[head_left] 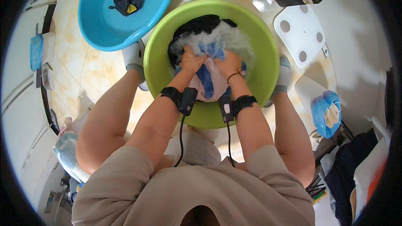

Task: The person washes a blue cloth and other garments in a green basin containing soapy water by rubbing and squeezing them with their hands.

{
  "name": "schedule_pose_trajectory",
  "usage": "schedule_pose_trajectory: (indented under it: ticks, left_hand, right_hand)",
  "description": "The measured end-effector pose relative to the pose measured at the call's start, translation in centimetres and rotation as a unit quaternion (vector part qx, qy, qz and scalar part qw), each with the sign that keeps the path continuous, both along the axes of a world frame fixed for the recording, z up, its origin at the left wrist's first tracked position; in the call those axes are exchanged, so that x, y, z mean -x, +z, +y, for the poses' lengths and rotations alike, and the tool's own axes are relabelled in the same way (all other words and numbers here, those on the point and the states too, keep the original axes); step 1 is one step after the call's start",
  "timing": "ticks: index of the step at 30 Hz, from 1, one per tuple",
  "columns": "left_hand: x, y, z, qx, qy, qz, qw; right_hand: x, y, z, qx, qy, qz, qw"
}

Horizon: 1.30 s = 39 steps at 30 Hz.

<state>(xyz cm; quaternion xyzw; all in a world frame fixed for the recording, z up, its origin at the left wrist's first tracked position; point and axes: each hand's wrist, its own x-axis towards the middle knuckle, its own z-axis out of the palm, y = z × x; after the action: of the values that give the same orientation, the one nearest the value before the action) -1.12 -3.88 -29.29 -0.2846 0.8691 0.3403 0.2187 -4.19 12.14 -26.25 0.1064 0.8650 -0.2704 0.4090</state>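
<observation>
A large green basin (261,50) stands on the floor between my feet, with suds and wet laundry in it. My left hand (192,60) is closed on a pink and blue cloth (209,81), gripping its left side. On the other side of the same cloth, my right hand (228,63) is closed too, with its fingertips partly hidden in the folds. White foam (234,37) lies around and beyond both hands. Black cloth (197,24) bunches at the basin's far left, partly under the foam.
A blue basin (96,21) at the far left holds a small black and yellow cloth item (130,1). To the right lie a white bathroom scale (307,35) and a bin with a blue liner (325,115). Dark clothes (349,175) are piled at the lower right.
</observation>
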Motion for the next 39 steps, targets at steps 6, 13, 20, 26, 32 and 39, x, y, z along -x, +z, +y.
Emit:
schedule_pose_trajectory:
  ticks: [6, 13, 20, 26, 32, 39]
  left_hand:
    - [-3.4, 3.5, -0.7, -0.309, 0.012, 0.053, 0.95]
    - [-9.6, 9.4, 1.5, -0.121, 0.078, 0.159, 0.977]
    - [-12.3, 6.2, 1.5, 0.009, -0.169, 0.243, 0.955]
    - [-9.4, 0.1, 1.3, 0.051, -0.251, 0.22, 0.941]
    - [-5.7, -3.1, 2.8, 0.09, -0.33, 0.087, 0.936]
    - [-0.1, -2.6, 2.2, -0.031, -0.292, -0.031, 0.956]
  right_hand:
    - [-7.4, 6.0, -0.6, 0.045, 0.048, 0.264, 0.962]
    - [-14.2, 10.9, -1.2, 0.125, 0.084, 0.321, 0.935]
    - [-16.8, 8.4, -1.6, 0.049, 0.136, 0.216, 0.966]
    - [-12.4, 2.7, -1.6, -0.085, 0.133, 0.086, 0.984]
    - [-7.5, -0.6, -0.9, -0.117, 0.149, -0.039, 0.981]
    - [-1.4, -3.3, 1.6, -0.017, 0.075, -0.03, 0.997]
